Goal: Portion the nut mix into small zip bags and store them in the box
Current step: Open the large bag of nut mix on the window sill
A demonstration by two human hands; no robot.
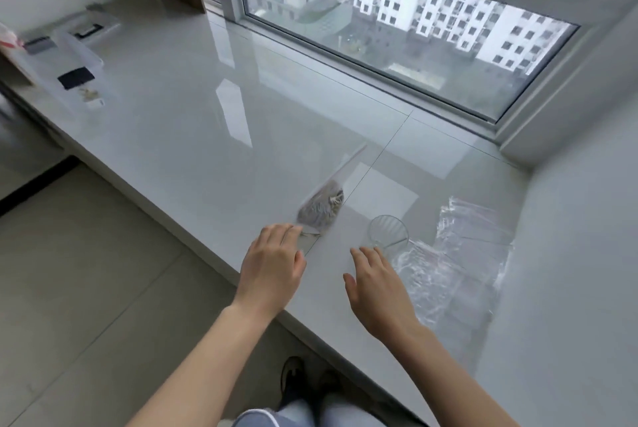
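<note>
Nut mix sits in a small zip bag [322, 207] on the shiny counter [193, 123], just past my left hand [272, 266], whose loose fingers touch its near corner. My right hand [378, 288] hangs open beside a clear cup [388, 231]. Empty bags [462, 254] lie right. Far left I see the clear box [74, 57].

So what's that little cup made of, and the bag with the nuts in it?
The cup looks like clear plastic or glass, hard to say which: see-through, with ribbed sides. The bag looks like thin clear plastic film: the nut mix shows through it.
</note>
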